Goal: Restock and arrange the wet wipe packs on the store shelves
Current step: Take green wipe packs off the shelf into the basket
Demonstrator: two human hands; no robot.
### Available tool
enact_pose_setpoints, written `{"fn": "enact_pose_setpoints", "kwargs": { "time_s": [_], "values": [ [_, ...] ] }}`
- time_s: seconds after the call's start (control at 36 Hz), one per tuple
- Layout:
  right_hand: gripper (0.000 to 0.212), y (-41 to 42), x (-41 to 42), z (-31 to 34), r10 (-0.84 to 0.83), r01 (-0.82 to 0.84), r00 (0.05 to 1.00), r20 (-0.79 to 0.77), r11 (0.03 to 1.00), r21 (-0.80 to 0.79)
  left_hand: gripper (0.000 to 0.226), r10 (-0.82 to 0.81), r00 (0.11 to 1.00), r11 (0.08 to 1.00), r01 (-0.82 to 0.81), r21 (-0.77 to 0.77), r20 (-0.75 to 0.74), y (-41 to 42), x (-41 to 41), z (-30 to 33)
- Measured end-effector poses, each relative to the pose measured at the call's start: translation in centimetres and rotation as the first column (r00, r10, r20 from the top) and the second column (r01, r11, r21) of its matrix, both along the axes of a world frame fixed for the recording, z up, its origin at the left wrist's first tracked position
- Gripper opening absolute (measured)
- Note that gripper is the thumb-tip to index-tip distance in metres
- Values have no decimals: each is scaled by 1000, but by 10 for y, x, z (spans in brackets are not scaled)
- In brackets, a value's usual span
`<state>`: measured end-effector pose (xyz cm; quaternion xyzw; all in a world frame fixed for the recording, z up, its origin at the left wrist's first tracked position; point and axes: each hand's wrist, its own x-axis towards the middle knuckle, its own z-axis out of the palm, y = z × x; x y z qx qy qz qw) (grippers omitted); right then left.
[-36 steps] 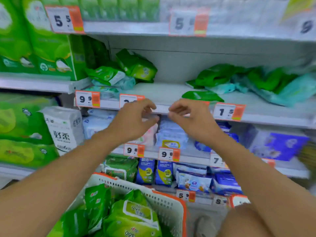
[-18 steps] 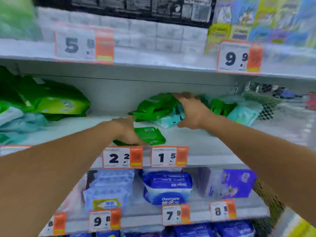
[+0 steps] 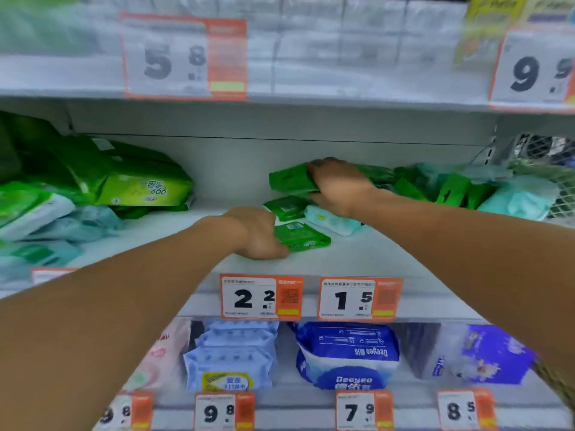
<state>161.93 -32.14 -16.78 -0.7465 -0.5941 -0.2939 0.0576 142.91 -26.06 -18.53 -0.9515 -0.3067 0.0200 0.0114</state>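
Both hands reach onto the middle white shelf (image 3: 357,259). My left hand (image 3: 255,234) grips a small green wet wipe pack (image 3: 303,236) lying flat near the shelf's front. My right hand (image 3: 339,185) holds a larger green pack (image 3: 287,180) lifted a little above the shelf, at the left end of a heap of green and pale teal packs (image 3: 460,191). Another small green pack (image 3: 287,206) and a pale teal pack (image 3: 331,220) lie between my hands.
A loose pile of big green and teal packs (image 3: 102,188) fills the shelf's left side. Price tags (image 3: 261,297) line the shelf edge. Blue and white packs (image 3: 348,356) stand on the shelf below. A wire mesh panel (image 3: 547,169) closes the right end.
Both hands went from the shelf's front edge up onto the middle shelf. My left hand took hold of the front green pack; my right hand closed on a green pack in the heap.
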Motion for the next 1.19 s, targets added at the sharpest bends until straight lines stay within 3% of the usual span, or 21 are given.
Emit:
{"fn": "enact_pose_setpoints", "kwargs": {
  "time_s": [0.11,0.28,0.36,0.42,0.5,0.61,0.69,0.81,0.89,0.97,1.06,1.11,1.19],
  "values": [
    [48,-36,-19,4,165,-141,974,-154,978,157,35,172,940,901,-29,-433,296,5,-36,11],
    [53,-69,-67,-11,393,-290,807,-440,914,284,10,402,732,801,10,-599,550,7,-106,36],
    [37,-75,-97,-26,518,-246,593,-617,846,473,21,466,636,800,-6,-600,615,1,-143,38],
    [35,-76,-120,-33,620,-183,389,-681,777,603,52,476,575,822,-21,-569,666,-3,-171,36],
    [33,-72,-152,-36,699,-23,118,-706,712,701,42,438,493,884,-85,-459,752,-8,-212,29],
    [25,-60,-178,-28,670,145,-74,-739,740,657,51,477,322,877,-115,-466,818,-14,-245,14],
    [22,-59,-194,-17,685,225,-174,-708,727,648,59,508,263,858,-71,-509,820,-17,-259,6],
    [28,-77,-226,-3,668,112,-252,-700,739,665,30,528,183,838,45,-543,829,-21,-276,-2],
    [40,-92,-252,-5,595,5,-413,-689,758,652,29,601,132,753,236,-614,788,-24,-298,-7],
    [41,-103,-276,-26,467,-49,-591,-657,793,608,35,645,122,698,309,-647,754,-36,-326,-19],
    [40,-108,-291,-65,305,-78,-736,-605,849,523,25,731,149,604,314,-733,666,-45,-349,-48],
    [43,-109,-297,-88,177,-144,-765,-620,890,432,24,773,189,545,287,-787,605,-47,-357,-67],
    [83,-106,-303,-111,41,-251,-754,-656,904,346,29,817,228,471,266,-841,530,-48,-365,-82]
  ]
}}
